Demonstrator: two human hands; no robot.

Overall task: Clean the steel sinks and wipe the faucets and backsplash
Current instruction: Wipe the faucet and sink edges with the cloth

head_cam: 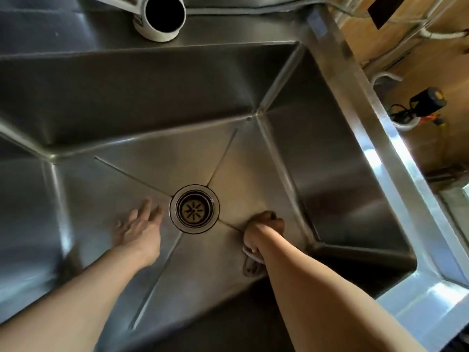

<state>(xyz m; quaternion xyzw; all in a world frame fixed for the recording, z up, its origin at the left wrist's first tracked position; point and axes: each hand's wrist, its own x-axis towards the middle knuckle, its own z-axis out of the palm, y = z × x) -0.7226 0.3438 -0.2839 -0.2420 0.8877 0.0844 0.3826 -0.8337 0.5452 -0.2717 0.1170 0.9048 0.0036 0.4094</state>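
I look straight down into a deep steel sink with a round drain in the middle of its floor. My left hand lies flat on the sink floor just left of the drain, fingers straight. My right hand is on the floor right of the drain, fingers curled round a brownish cleaning pad; a white edge of it shows under the wrist. The faucet spout hangs over the back rim, its dark open mouth facing me. The backsplash is mostly out of view.
The sink's right rim runs diagonally down to the front corner. Beyond it are a wooden wall, white hoses and a black and orange fitting. A second basin's wall begins at the left edge.
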